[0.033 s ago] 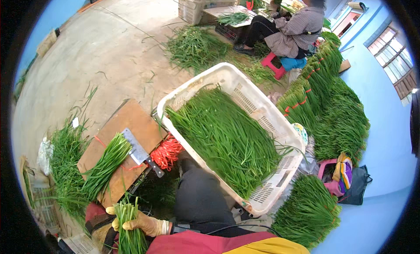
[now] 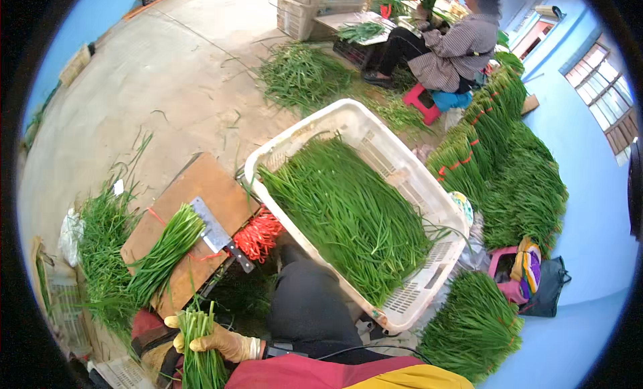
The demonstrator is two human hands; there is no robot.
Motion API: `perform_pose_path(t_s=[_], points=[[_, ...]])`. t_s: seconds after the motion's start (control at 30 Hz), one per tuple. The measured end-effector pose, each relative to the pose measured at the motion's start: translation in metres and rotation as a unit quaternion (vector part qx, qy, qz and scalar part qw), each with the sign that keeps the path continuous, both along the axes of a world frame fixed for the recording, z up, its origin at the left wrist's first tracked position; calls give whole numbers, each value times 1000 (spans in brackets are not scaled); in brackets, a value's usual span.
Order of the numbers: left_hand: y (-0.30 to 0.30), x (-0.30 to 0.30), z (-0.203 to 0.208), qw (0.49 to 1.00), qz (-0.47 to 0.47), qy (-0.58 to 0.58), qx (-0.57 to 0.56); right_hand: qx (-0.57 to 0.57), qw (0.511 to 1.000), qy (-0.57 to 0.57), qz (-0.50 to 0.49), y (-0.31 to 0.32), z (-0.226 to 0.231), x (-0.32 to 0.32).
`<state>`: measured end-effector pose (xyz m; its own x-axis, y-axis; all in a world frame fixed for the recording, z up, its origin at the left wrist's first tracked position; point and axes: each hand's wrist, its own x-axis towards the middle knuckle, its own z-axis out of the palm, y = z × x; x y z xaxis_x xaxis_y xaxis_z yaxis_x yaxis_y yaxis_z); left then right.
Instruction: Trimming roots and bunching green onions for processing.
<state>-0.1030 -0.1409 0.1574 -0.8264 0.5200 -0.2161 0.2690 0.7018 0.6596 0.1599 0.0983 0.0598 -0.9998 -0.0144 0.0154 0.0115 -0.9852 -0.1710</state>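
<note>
Low at the left, my right hand (image 2: 226, 342), in a pale glove, is closed round a bunch of garlic chives (image 2: 199, 359) held upright. Its thumb lies across the front of the stalks, and fingertips show on their far left side. A dark red and tan sleeve (image 2: 149, 335) is beside the bunch; my left hand does not show. Just beyond, a wooden board (image 2: 201, 178) bears a loose bundle of chives (image 2: 171, 245) and a cleaver (image 2: 213, 229) with a black handle. Red ties (image 2: 258, 235) hang in a heap at the board's right edge.
A white plastic crate (image 2: 432, 181) full of loose chives stands in front of me. Tied chive bundles (image 2: 516, 188) line the blue wall, with more (image 2: 472, 322) at near right. Trimmings (image 2: 301, 74) litter the floor. A person (image 2: 455, 47) sits on a red stool (image 2: 422, 104) at the back.
The view has shifted very slightly. My right hand keeps the same hold on the garlic chives, and nothing else has visibly moved.
</note>
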Motion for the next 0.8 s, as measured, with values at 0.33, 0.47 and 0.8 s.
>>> perform_pose_path(t_s=[0.33, 0.47, 0.8], points=[[67, 118, -50, 843, -463, -60, -267, 132, 991, -10, -5, -8, 17, 17], [112, 83, -40, 883, -432, 11, -184, 80, 997, -23, -8, -16, 9, 5], [235, 113, 39, 853, -521, 24, -36, 93, 995, -40, -7, -15, 12, 7]])
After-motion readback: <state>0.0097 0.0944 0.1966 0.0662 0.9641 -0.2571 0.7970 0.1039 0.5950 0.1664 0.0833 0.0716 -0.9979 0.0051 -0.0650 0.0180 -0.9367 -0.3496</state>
